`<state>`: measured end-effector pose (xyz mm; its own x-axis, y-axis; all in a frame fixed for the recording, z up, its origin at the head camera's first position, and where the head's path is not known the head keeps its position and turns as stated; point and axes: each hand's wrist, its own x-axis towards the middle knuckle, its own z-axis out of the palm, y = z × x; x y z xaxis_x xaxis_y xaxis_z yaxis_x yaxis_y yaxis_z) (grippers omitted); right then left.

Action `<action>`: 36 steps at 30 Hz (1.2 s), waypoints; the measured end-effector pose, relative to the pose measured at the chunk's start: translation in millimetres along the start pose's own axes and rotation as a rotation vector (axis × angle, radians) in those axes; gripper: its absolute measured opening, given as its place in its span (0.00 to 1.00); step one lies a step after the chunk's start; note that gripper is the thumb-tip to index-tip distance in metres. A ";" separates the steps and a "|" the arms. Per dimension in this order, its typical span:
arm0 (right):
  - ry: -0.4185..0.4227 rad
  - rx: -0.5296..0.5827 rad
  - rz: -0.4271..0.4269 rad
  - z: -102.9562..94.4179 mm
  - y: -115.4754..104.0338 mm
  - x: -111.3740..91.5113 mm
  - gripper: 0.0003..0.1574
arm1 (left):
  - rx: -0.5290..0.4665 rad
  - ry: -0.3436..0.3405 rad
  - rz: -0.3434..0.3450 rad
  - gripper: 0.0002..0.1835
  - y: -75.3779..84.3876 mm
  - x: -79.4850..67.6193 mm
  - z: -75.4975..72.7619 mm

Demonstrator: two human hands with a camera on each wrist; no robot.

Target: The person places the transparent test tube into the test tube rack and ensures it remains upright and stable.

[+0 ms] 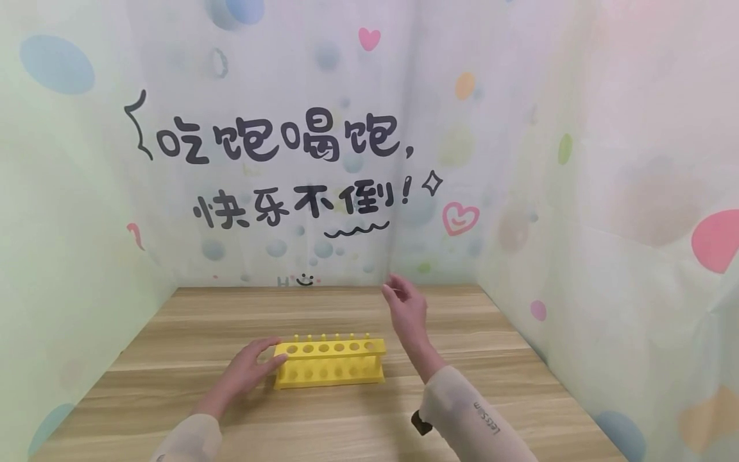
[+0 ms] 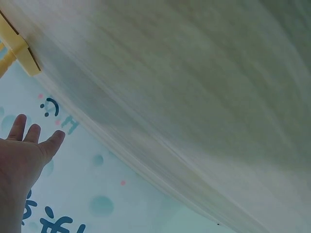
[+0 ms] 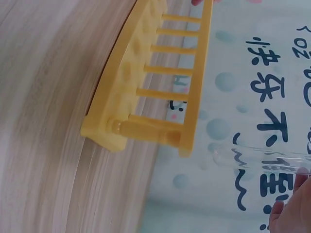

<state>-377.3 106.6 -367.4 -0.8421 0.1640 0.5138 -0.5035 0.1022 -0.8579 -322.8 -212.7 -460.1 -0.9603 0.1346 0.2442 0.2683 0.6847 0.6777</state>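
Observation:
A yellow test tube rack (image 1: 330,380) stands on the table, a row of round holes along its top plate. My left hand (image 1: 245,369) grips the left end of that plate, thumb in front and fingers behind. In the left wrist view, spread fingers of this hand (image 2: 26,155) show below one corner of the rack (image 2: 22,51). Raised beyond the rack's right end, my right hand (image 1: 410,314) pinches a clear test tube (image 3: 262,160). The tube's rounded end points toward the rack (image 3: 194,97) in the right wrist view.
The wood-grain table (image 1: 491,385) runs back to a printed curtain (image 1: 323,77) with dark lettering. Patterned curtains also hang at the left and right sides. A small black object (image 1: 421,422) shows beneath the right sleeve (image 1: 462,407).

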 end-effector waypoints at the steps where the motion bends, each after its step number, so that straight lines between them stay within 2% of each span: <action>1: -0.005 0.010 0.007 1.5 -1.4 -0.7 0.19 | -0.003 -0.001 0.000 0.32 -0.2 0.2 0.1; 13: -0.060 0.035 0.065 10.7 -1.8 -10.1 0.19 | -0.026 -0.012 -0.015 0.34 -1.1 0.3 0.1; 25: -0.117 -0.035 0.099 9.7 7.1 -17.1 0.18 | -0.058 -0.027 -0.037 0.35 0.9 -2.9 -0.6; 32: -0.149 -0.066 0.081 6.2 -25.9 -34.8 0.20 | -0.062 -0.023 -0.037 0.35 1.1 -3.0 -0.8; 36: -0.165 -0.079 0.104 6.0 -12.4 -34.1 0.20 | -0.062 -0.018 -0.031 0.35 1.4 -3.0 -0.9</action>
<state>-343.5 93.9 -374.3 -0.9124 0.0157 0.4091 -0.4007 0.1705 -0.9002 -319.5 -212.7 -459.3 -0.9693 0.1275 0.2103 0.2422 0.6427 0.7268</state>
